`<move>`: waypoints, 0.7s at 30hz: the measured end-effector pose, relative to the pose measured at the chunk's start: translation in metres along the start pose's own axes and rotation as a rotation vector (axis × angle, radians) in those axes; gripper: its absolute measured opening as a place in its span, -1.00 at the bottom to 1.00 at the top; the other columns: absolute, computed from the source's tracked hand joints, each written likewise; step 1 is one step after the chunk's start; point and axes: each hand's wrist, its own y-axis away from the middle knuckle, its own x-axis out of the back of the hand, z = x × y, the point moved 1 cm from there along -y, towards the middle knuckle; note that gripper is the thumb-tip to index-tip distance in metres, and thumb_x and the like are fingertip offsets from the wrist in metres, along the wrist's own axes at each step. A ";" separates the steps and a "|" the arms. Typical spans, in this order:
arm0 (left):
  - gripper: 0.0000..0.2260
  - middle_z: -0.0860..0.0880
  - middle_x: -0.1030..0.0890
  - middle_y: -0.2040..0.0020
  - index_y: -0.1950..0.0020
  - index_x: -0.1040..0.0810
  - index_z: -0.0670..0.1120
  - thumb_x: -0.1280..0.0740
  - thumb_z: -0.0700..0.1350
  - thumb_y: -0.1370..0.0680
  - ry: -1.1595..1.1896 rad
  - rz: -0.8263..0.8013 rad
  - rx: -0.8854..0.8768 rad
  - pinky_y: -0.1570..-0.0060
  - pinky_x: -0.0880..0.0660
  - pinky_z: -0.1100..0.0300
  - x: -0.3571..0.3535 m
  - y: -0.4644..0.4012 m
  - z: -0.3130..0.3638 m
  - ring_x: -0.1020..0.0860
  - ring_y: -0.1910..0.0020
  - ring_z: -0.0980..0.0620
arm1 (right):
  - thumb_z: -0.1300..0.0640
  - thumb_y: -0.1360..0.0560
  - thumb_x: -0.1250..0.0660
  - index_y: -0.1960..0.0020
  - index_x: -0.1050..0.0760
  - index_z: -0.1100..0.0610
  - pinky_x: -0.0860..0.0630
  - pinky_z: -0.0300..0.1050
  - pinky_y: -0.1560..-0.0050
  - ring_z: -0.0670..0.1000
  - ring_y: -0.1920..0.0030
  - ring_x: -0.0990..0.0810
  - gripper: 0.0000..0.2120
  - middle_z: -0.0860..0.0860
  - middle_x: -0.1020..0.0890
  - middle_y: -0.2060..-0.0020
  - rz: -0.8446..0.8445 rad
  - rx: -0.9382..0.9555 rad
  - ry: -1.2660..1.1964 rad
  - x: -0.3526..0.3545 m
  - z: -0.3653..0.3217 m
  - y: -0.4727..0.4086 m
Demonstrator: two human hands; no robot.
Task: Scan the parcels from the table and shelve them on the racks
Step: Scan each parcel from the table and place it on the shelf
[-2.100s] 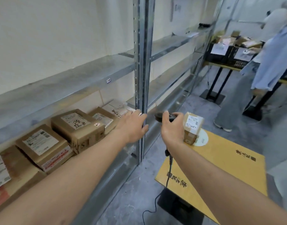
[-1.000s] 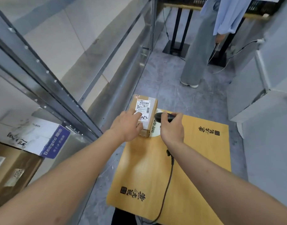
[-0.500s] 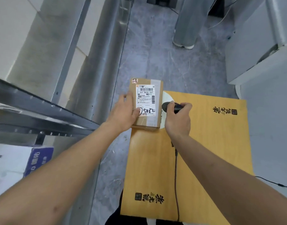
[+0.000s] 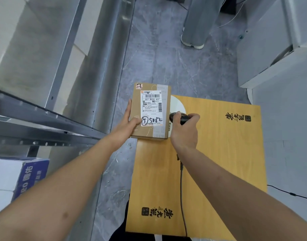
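Head view: one small brown cardboard parcel (image 4: 149,112), one black handheld scanner (image 4: 179,118) and two hands show over one yellow wood-grain tabletop (image 4: 218,153). The parcel is a flat rectangular box with clear tape down one side and a white printed shipping label (image 4: 151,108) bearing barcodes and a handwritten black number. It sits at the tabletop's far left corner, its left part out over the floor. The left hand (image 4: 127,123) grips the parcel's left edge, thumb pressed on the label's lower corner and fingers running along the side. The right hand (image 4: 184,131) is curled round the scanner just right of the parcel, the scanner's head nearly touching the box edge; one thin black cable (image 4: 182,185) trails from it toward the tabletop's near edge. Left of the tabletop runs a narrow strip of grey marbled floor (image 4: 158,63), then the grey steel rack (image 4: 45,119) with punched uprights. One white-and-blue carton (image 4: 18,176) lies on the rack. Beyond the tabletop stands a person's grey trouser leg (image 4: 196,20).
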 end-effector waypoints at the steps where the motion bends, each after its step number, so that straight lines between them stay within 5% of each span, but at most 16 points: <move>1: -0.30 0.29 -0.48 -0.46 -0.56 0.22 0.53 -0.20 0.03 -0.72 0.002 0.000 -0.002 -0.47 -0.40 -0.06 -0.001 0.003 -0.005 -0.55 -0.36 0.13 | -0.20 -0.70 -0.15 -0.23 -0.21 -0.01 -0.46 -0.01 0.10 -0.12 0.14 -0.57 -0.70 -0.22 -0.55 0.10 -0.001 0.001 0.004 0.000 0.002 0.001; 7: -0.25 0.39 -0.53 -0.38 -0.50 0.28 0.58 -0.26 0.10 -0.71 -0.056 -0.001 -0.083 -0.54 -0.33 -0.05 -0.002 0.022 -0.024 -0.57 -0.34 0.22 | -0.20 -0.71 -0.14 -0.31 -0.24 0.06 -0.43 -0.02 0.07 -0.16 0.16 -0.53 -0.64 -0.22 -0.54 0.12 -0.019 -0.017 -0.015 0.000 0.010 0.010; 14: -0.26 0.29 -0.41 -0.54 -0.52 0.24 0.59 -0.29 0.15 -0.69 -0.169 0.073 -0.274 -0.52 -0.37 -0.08 0.000 0.070 -0.004 -0.52 -0.42 0.12 | -0.21 -0.70 -0.15 -0.27 -0.26 0.03 -0.51 0.04 0.05 -0.03 0.10 -0.60 -0.66 -0.22 -0.56 0.11 -0.018 0.037 -0.056 0.021 0.001 0.039; 21: -0.23 0.12 -0.50 -0.49 -0.57 0.24 0.52 -0.27 0.35 -0.58 -0.281 0.253 -0.411 -0.44 -0.43 -0.24 -0.005 0.118 0.018 -0.53 -0.43 -0.03 | -0.17 -0.69 -0.18 -0.24 -0.33 -0.04 -0.38 -0.09 0.19 -0.21 0.15 -0.52 -0.75 -0.24 -0.53 0.13 -0.002 0.210 -0.181 0.071 -0.034 0.083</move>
